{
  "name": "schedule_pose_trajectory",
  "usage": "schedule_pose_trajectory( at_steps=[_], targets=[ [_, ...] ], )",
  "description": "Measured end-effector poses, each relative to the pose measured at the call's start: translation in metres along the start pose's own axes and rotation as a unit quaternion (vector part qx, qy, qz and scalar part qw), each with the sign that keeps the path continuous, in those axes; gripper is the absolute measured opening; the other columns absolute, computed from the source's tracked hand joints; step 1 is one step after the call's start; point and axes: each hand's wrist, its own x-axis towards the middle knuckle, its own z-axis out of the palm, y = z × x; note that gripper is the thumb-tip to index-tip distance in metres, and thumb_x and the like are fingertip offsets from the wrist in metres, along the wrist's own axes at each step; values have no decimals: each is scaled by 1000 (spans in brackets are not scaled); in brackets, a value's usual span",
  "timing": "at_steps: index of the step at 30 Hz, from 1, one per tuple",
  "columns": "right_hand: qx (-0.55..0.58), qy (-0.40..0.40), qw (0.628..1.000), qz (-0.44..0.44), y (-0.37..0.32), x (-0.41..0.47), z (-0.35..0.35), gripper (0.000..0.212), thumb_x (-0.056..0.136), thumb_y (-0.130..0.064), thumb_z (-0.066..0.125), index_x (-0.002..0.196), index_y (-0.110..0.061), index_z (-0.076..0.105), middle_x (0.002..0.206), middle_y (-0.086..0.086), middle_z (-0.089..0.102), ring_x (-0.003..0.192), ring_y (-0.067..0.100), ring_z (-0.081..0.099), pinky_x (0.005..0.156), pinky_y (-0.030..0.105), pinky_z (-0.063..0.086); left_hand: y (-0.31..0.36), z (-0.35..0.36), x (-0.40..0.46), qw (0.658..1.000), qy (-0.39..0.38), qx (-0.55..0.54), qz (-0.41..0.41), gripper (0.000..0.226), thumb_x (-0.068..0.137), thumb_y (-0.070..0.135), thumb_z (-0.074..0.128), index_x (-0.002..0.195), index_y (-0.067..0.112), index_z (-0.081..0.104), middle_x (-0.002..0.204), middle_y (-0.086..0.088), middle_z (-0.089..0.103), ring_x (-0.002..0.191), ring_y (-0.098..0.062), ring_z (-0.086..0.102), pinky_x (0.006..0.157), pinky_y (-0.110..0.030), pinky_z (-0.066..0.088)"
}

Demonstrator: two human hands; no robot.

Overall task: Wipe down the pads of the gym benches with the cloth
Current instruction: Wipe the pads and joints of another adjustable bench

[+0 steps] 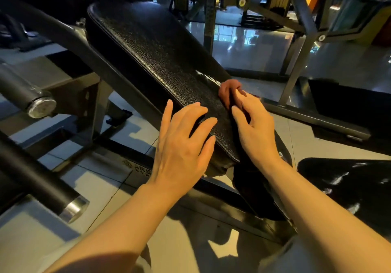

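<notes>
Two hands are seen at the near end of one black pad (148, 46), which is tilted on the bench and rises away to the upper left. The left hand (182, 143) is laid flat on the pad's near left edge, its fingers straight and spread, with nothing held. The right hand (254, 128) is placed on the pad's near right edge, its fingers curled round a small reddish-brown cloth (227, 91), which is bunched and pressed against the pad's surface just beyond the fingertips. A glossy streak is visible on the pad just beyond the cloth. A second black pad (347, 188) is seen to the right of the tilted pad, lower and nearer. Two metal-capped bars (42, 107) are seen to the pad's left, over a pale tiled floor (101, 183). No containers can be made out.
</notes>
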Motion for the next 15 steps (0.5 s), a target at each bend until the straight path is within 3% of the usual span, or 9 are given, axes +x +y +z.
schedule_pose_trajectory(
  at_steps=[2,4,7,10,13,15],
  targets=[
    [12,-22,997,-70,-7,-4,1,39,95,-8,56,135,-9,54,136,-7,48,128,-1,40,105,4,26,-3,1,3,1000,9,9,-8,27,89,20,64,113,8,67,122,-11,59,126,-21,46,120,-49,12],
    [-19,-35,995,-93,3,13,1,39,94,-7,56,133,-8,57,138,-2,50,129,4,42,108,9,28,-4,3,6,1000,14,10,-12,25,89,21,64,111,8,68,121,-11,59,125,-22,47,119,-49,13],
    [-50,-24,998,-18,20,50,3,37,93,-7,56,130,-8,60,137,8,56,129,18,48,103,3,24,0,5,8,999,26,7,-22,23,89,20,64,108,7,69,120,-11,59,124,-22,47,119,-50,13],
    [-33,-1,999,10,8,51,7,36,92,-7,58,128,-8,62,132,7,60,122,13,51,96,0,25,2,6,9,999,37,4,-34,23,88,20,64,107,7,69,120,-11,59,126,-23,47,119,-49,13],
    [6,-39,996,-84,-14,13,5,38,92,-8,60,130,-10,60,133,-4,55,124,5,48,105,12,34,1,8,12,998,48,13,-39,27,86,21,65,108,7,68,121,-11,59,126,-23,46,119,-49,15],
    [3,-71,988,-135,-8,10,1,39,92,-7,59,131,-8,59,136,-1,53,128,8,47,107,12,33,1,10,14,997,56,19,-47,28,85,22,65,108,7,68,121,-12,59,125,-22,46,118,-49,16]
  ],
)
